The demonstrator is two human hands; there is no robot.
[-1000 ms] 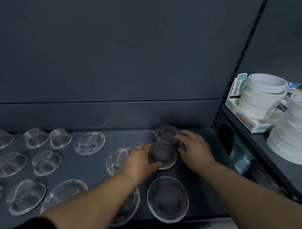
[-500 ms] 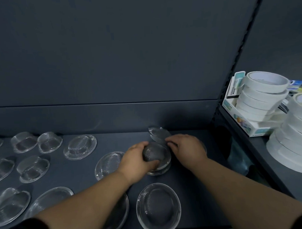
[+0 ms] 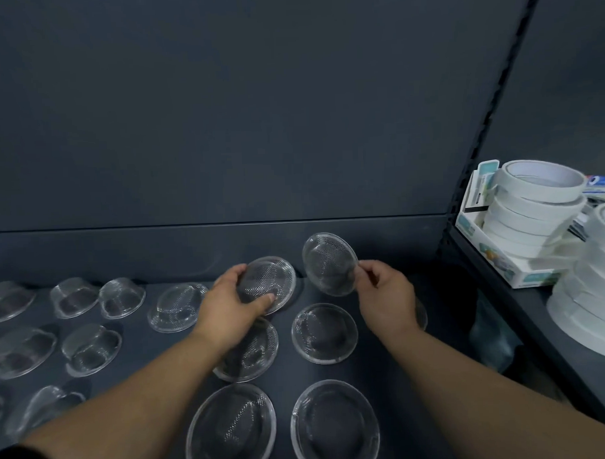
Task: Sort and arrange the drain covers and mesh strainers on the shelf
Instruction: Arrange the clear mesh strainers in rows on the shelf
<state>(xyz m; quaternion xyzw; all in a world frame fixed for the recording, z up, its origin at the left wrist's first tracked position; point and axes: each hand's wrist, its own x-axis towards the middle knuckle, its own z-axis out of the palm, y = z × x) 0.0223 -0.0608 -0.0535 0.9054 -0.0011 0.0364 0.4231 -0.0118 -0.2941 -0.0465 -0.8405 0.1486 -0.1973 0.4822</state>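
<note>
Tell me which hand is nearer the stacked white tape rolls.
Right. The right hand, pinching a tilted strainer, is left of the tape rolls; the left hand grips a second strainer farther to the left.

The rear is closed by a plain dark grey back panel [image 3: 256,110] without openings. A lower rear lip [image 3: 123,252] of the same colour is set along its base, and a faint sheen is seen on it. The shelf [image 3: 137,341] is finished in matt dark grey. On the right, the bay is bounded by a slotted black post [image 3: 486,120], behind which a dark side panel [image 3: 570,82] is fitted. A neighbouring shelf [image 3: 536,300] is loaded with stacked white tape rolls [image 3: 539,186] and a white box [image 3: 473,237]. Lighting is dim and even.
</note>
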